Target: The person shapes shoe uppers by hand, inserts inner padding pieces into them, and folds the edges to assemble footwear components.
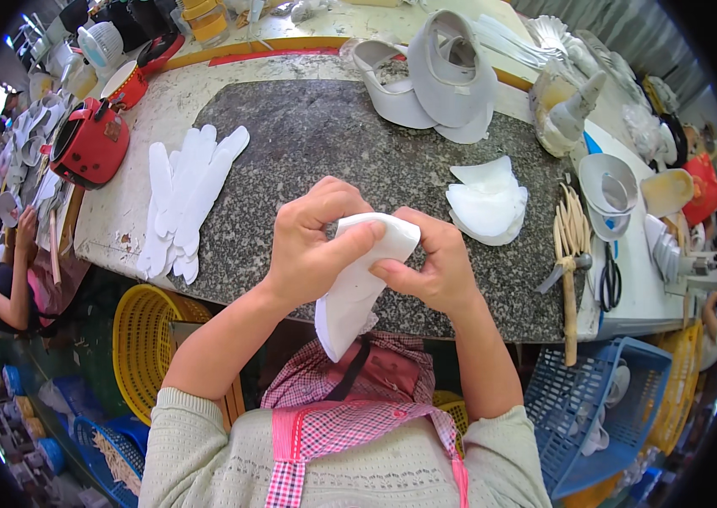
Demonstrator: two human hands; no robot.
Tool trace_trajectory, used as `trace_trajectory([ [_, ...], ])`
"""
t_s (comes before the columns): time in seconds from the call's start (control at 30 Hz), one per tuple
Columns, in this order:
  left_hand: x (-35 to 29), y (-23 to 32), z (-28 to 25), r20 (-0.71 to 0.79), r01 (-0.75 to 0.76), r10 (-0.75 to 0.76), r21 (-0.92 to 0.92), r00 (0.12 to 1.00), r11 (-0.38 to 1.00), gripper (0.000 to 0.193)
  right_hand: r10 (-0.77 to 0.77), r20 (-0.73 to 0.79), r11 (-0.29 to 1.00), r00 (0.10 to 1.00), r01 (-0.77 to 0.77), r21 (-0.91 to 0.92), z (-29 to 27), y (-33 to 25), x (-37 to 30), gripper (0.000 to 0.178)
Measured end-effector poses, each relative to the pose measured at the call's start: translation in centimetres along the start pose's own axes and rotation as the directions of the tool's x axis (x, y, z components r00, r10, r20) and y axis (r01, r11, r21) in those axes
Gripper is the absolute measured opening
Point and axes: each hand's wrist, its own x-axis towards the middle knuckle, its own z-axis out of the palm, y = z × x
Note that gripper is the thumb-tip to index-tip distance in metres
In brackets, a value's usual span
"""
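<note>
Both hands are closed on a white shoe upper point(350, 292), held above the near edge of a dark stone slab point(278, 110). My left hand point(320, 241) pinches its upper end, the thumb lying across the white surface. My right hand point(430, 262) grips the other side of that end, thumb and fingers on its edge. The lower part hangs tilted toward my apron. Left of my hands lies a fanned pile of white insole-shaped pieces point(180, 199). To the right sit a few white curved pieces point(489, 203). Grey shoe uppers point(451, 80) stand at the back of the slab.
A hammer point(571, 322) and black scissors point(610, 284) lie at the right. A red pot point(91, 144) stands far left. Below the table are a yellow basket point(140, 347) and a blue crate point(574, 423). Another person point(2, 288) sits at the left.
</note>
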Motion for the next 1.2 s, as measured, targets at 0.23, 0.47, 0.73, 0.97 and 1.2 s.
trace_trajectory([
  [0.23, 0.0, 0.4, 0.2, 0.154, 0.365, -0.331, -0.36, 0.931, 0.858, 0.028, 0.058, -0.077, 0.986, 0.995, -0.046, 0.16, 0.0, 1.5, 0.0, 0.037],
  [0.47, -3.0, -0.2, -2.8, 0.195, 0.259, -0.24, -0.08, 0.951, 0.963, 0.031, 0.125, -0.181, 0.965, 0.975, -0.077, 0.25, 0.5, 2.2, -0.1, 0.041],
  [0.73, -2.0, 1.6, -0.8, 0.151, 0.404, -0.388, -0.542, 0.909, 0.737, 0.027, -0.222, -0.543, 0.914, 0.81, 0.366, 0.173, 0.9, 2.5, -1.2, 0.036],
  [0.97, -1.7, 1.8, 0.8, 0.159, 0.378, -0.345, -0.476, 0.925, 0.794, 0.04, 0.11, -0.373, 0.846, 0.921, 0.11, 0.522, 2.6, -0.7, 0.6, 0.021],
  [1.2, -1.5, 0.4, -0.2, 0.23, 0.402, -0.33, -0.539, 0.916, 0.74, 0.046, 0.218, -0.329, 0.655, 0.919, 0.112, 0.747, 2.4, -1.0, 0.6, 0.023],
])
